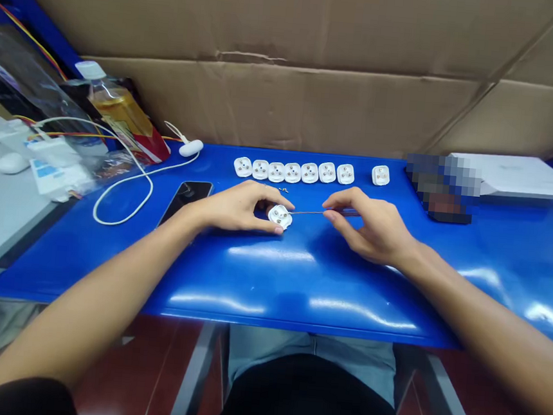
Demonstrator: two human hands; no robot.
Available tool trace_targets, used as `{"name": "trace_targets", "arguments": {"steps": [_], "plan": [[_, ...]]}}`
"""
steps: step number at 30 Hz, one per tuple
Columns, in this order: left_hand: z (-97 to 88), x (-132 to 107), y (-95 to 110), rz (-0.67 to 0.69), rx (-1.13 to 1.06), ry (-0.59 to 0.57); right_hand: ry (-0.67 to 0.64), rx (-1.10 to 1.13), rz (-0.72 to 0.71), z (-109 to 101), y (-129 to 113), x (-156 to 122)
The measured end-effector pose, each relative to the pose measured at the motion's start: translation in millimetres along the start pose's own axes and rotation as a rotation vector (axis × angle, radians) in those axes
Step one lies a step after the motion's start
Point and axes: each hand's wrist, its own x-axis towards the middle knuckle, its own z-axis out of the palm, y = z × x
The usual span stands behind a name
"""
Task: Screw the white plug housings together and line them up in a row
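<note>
My left hand [245,208] grips a small round white plastic plug part [279,216] between thumb and fingers, just above or on the blue table. Metal bits show inside its open face. In my right hand [369,225], thumb and fingers pinch a thin reddish-brown rod-like tool [308,212]. Its tip reaches the right edge of the white part; whether it touches a metal piece inside is too small to tell. Right behind my left fingertips lie a few tiny brass-coloured pieces [284,190].
Several similar white plug parts [292,172] stand in a row at the back, with one [380,175] apart on the right. A phone [187,198], white cable [150,187] and drink bottle [124,117] are at left. A white box [516,175] sits right. Cardboard [285,105] walls the back.
</note>
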Motion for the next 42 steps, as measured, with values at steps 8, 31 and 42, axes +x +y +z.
{"name": "trace_targets", "arguments": {"steps": [8,31,42], "plan": [[-1.7,-0.3,1.7,0.018,0.005,-0.032,-0.007,-0.012,-0.042,0.3,-0.4,0.5],[2.7,1.5,-1.6,0.012,0.03,-0.008,-0.059,-0.007,-0.038,0.4,3.6,-0.3],[4.9,2.1,0.3,-0.01,0.03,0.0,-0.053,-0.033,-0.044,-0.2,1.3,-0.6]]}}
